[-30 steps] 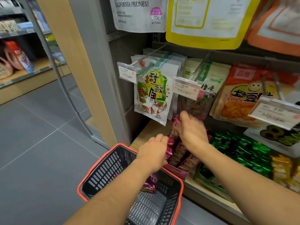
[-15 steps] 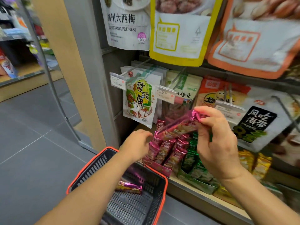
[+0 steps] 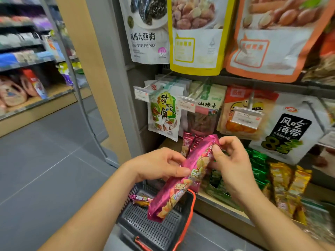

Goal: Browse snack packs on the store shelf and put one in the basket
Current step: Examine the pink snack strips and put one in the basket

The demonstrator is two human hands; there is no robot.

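A long magenta snack pack (image 3: pixel 183 182) hangs tilted in front of me, above the basket. My right hand (image 3: pixel 230 160) pinches its upper end. My left hand (image 3: pixel 159 165) grips its middle, thumb on top. Below, a dark grey basket with an orange rim (image 3: pixel 188 223) stands on the floor against the shelf. A similar small magenta pack (image 3: pixel 141 198) lies inside the basket. More magenta packs (image 3: pixel 188 142) stand upright in a box on the low shelf behind my hands.
Green packs (image 3: pixel 257 165) and yellow packs (image 3: pixel 288 183) fill the low shelf to the right. Hanging bags and price tags (image 3: pixel 247 117) jut out on hooks above. A grey pillar (image 3: pixel 112 69) stands left, with open floor (image 3: pixel 45 169) beside it.
The right hand lifted a magenta pack off the shelf and brought it toward me. The left hand rose from the basket rim and took hold of the pack's middle.
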